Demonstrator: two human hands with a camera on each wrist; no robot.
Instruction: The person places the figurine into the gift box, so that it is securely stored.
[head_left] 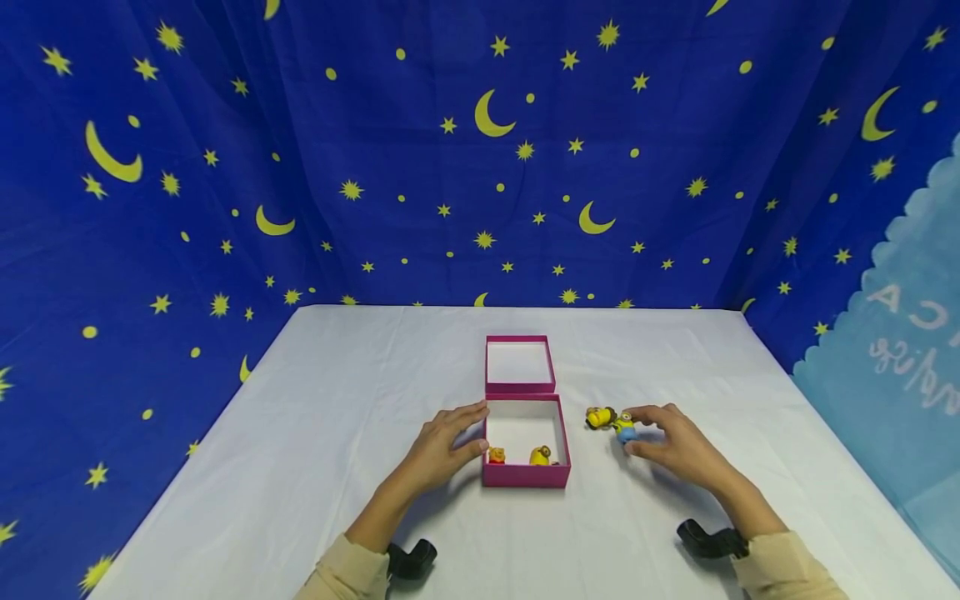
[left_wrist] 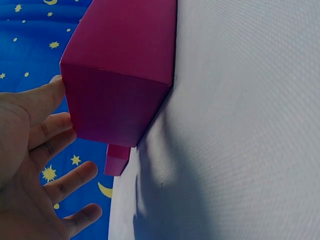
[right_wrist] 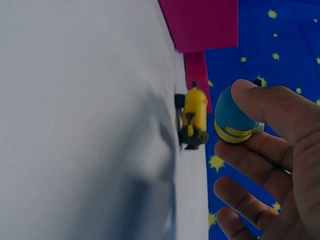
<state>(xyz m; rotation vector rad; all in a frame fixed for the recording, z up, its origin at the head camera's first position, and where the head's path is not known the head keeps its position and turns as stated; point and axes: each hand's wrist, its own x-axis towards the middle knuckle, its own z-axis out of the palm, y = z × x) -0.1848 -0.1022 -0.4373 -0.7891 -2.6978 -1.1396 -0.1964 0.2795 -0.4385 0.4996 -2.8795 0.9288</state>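
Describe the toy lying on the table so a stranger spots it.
On the table, find the pink box. Just right of it lies a yellow toy with a brown end. Unlike the blue and yellow toy in the right hand, it lies unheld.

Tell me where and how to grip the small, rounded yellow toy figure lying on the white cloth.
Probably pinch the yellow toy figure across its smooth middle, from above: it lies down, its long sides look free, while its dark brown end is irregular and crowded by the blue-and-yellow rounded figure in the right hand.
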